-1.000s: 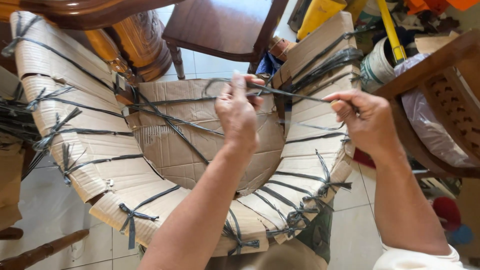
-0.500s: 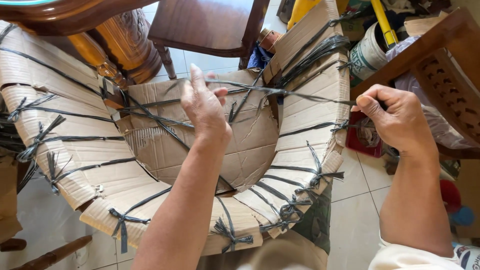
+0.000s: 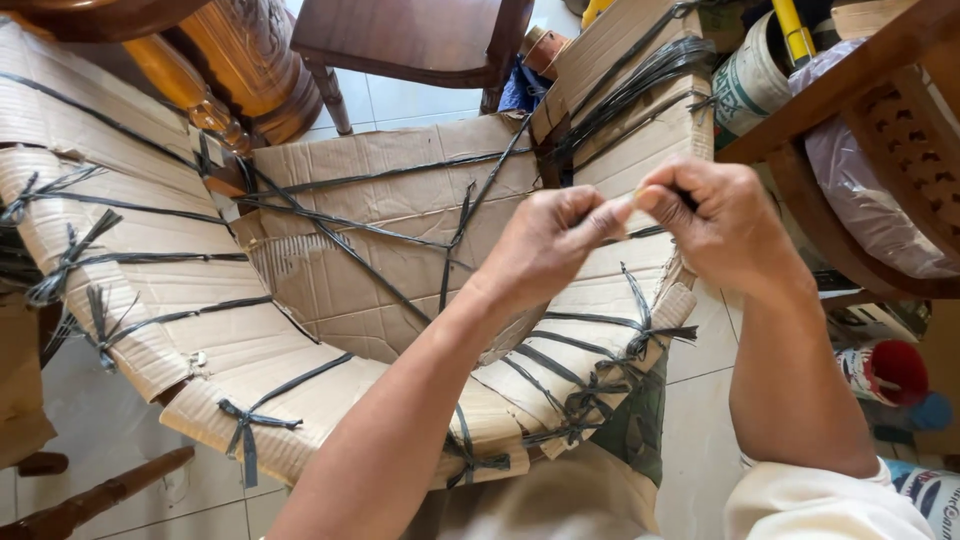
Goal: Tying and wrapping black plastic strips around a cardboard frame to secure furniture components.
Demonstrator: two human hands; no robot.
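Your left hand [image 3: 545,245] and right hand [image 3: 715,225] meet fingertip to fingertip, both pinched shut on a dark strap end [image 3: 640,200] (mostly hidden), at two o'clock above the cardboard-wrapped curved frame [image 3: 330,270], keeping the binding taut against it.

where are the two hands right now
In the head view the left hand and right hand meet fingertip to fingertip right of centre, above the cardboard-wrapped chair, beside its right arm.
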